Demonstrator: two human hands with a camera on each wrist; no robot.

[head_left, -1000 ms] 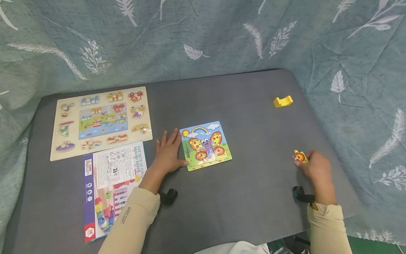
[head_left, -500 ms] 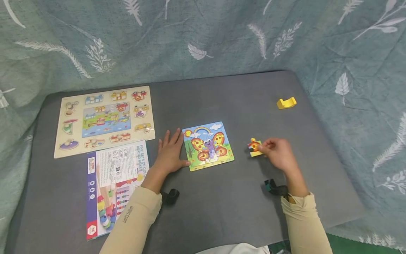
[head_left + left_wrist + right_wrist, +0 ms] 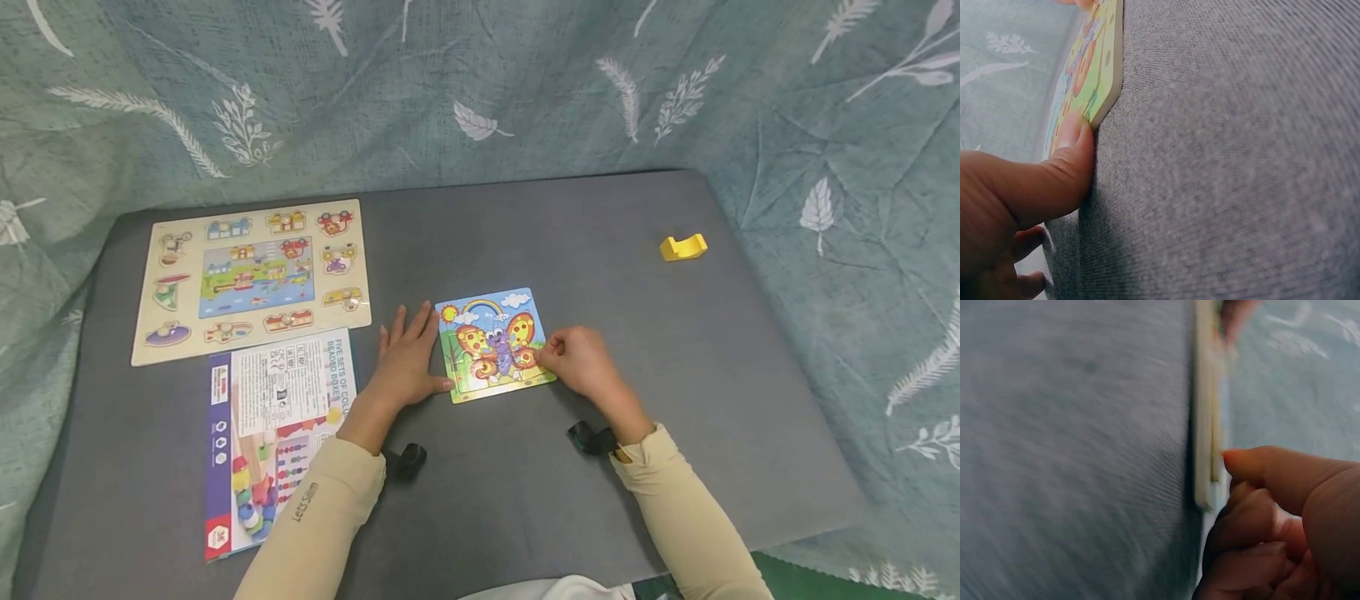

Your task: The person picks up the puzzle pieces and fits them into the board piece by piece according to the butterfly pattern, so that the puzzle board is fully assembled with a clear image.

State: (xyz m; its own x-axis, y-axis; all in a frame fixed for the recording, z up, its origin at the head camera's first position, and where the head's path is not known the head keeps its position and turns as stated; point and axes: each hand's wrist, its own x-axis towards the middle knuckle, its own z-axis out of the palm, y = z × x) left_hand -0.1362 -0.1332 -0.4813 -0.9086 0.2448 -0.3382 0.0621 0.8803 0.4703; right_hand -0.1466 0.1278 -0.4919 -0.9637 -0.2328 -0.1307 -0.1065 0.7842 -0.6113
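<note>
A square butterfly puzzle board [image 3: 465,392] lies flat on the grey table. My left hand [image 3: 407,362] rests along its left edge with fingers spread, and in the left wrist view the thumb [image 3: 1072,134] touches the board's corner. At the lower right of the board, my right hand [image 3: 581,360] pinches a puzzle piece [image 3: 527,358] between thumb and fingers. This piece overlaps the printed picture in the head view. Seen from the right wrist, which is blurred, a thin layer lies along the board's edge [image 3: 1202,425], with the thumb tip right at it.
A wooden vehicle puzzle [image 3: 180,337] lies at the back left. In front of it is a bead-set box [image 3: 281,400], partly covered by the left sleeve. A yellow notched block [image 3: 683,247] stands at the back right. Patterned cloth [image 3: 480,92] hangs behind the table.
My right hand has carried the puzzle piece leftward from the table's right side to the board's lower right. The left hand has stayed at the board's left edge.
</note>
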